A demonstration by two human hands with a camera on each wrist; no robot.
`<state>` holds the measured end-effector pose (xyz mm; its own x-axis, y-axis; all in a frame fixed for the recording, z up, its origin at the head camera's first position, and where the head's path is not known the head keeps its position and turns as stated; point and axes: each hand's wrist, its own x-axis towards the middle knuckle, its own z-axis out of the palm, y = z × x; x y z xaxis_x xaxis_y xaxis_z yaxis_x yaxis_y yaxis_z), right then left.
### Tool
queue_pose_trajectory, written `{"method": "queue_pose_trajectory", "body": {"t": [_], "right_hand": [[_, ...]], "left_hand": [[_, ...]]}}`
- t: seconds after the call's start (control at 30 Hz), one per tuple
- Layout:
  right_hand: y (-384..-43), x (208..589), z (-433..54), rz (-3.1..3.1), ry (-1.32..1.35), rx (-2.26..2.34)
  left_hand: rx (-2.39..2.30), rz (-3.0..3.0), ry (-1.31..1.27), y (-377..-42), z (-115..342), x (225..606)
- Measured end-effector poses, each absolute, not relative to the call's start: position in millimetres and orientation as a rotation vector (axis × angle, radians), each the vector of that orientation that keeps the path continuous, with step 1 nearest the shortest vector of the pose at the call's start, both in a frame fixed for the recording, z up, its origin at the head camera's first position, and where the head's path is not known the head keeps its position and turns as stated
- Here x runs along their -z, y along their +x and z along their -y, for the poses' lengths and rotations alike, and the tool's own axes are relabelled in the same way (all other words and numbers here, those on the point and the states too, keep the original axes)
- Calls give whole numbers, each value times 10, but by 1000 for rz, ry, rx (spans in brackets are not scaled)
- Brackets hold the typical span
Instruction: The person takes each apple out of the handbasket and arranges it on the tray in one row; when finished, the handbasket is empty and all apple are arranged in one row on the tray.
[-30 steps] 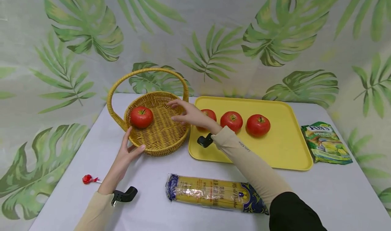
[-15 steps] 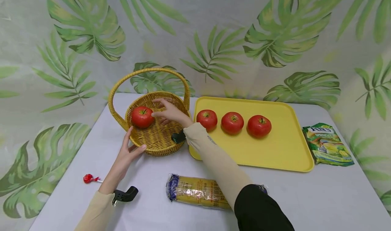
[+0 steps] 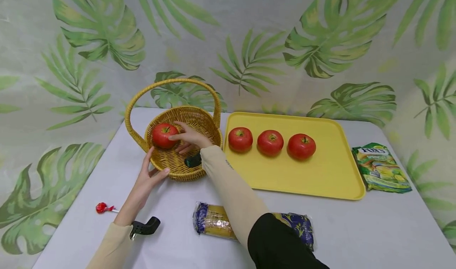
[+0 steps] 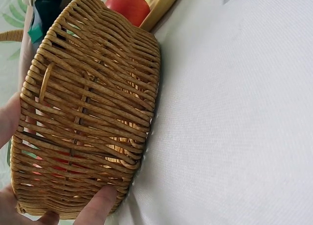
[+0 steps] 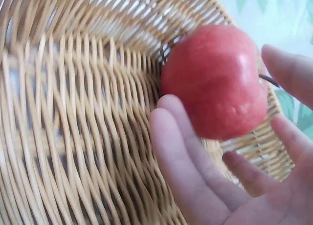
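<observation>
A round wicker basket (image 3: 185, 176) with a tall handle stands at the back left, with a red tomato (image 3: 161, 136) inside against its left wall. My right hand (image 3: 192, 138) reaches into the basket, its fingers spread around the tomato's right side. In the right wrist view, the tomato (image 5: 215, 83) lies beyond the fingertips, with the thumb close to the stem. My left hand (image 3: 142, 182) holds the basket's near left side. The left wrist view shows its thumb at the rim of the basket (image 4: 98, 98) and a finger (image 4: 100, 203) against the outer weave.
Right of the basket lies a yellow tray (image 3: 295, 182) carrying three tomatoes (image 3: 270, 143). A green candy bag (image 3: 381, 168) lies beyond it. In front, my right arm crosses over a pack of spaghetti (image 3: 215, 220). A red lollipop (image 3: 101, 208) lies beside my left wrist.
My right hand has moved left, from over the basket's right rim to the tomato inside. The tray's leftmost tomato has come into full view. The left hand keeps its place.
</observation>
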<state>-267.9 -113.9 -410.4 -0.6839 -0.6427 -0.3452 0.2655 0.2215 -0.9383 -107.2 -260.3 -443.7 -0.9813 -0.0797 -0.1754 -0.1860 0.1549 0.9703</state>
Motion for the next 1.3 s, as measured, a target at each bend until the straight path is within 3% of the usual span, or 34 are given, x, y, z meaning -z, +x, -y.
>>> {"method": "queue_pose_trajectory", "body": {"t": [0.4, 0.8, 1.3], "right_hand": [[-2561, 4172, 1459, -1753, -210, 1726], [-2513, 4121, 1449, -1882, -182, 1809], [-2485, 4131, 1439, -1934, -286, 1676]], "left_hand": [[-1988, -2322, -250, -1067, 2612, 4441], [-1995, -2329, -232, -1061, 2614, 4449], [-2018, -2307, -221, -1059, 2617, 4457]]}}
